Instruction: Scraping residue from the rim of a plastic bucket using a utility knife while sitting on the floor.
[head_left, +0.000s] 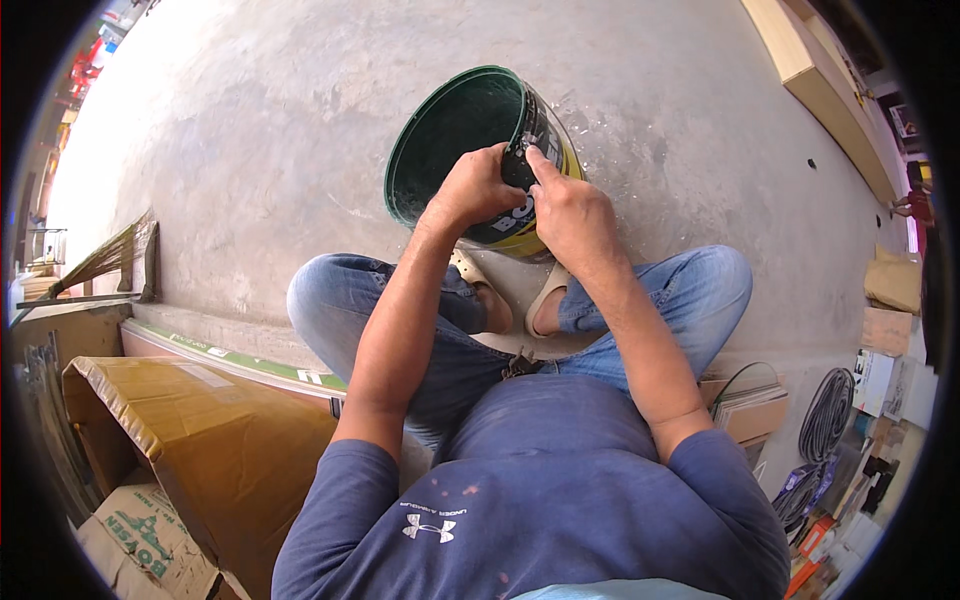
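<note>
A plastic bucket (425, 135), dark green inside with a black and yellow outer wall, tips toward the left on the floor between and beyond my feet. My left hand (480, 188) is closed over its near right rim, with the thumb up at the edge and the fingers out of sight. Against the outer wall, my right hand (580, 215) has its index finger stretched along the surface and the other fingers curled. Whatever those fingers hold, if anything, is hidden. Small pale marks show on the wall by the fingertip.
Pale flakes (625, 150) are scattered on the concrete floor (280, 130) right of the bucket. A large cardboard box (220, 420) stands at my left, with a broom (105, 255) beyond it. Coiled black cable (826, 415) lies right, below a wooden cabinet (825, 90).
</note>
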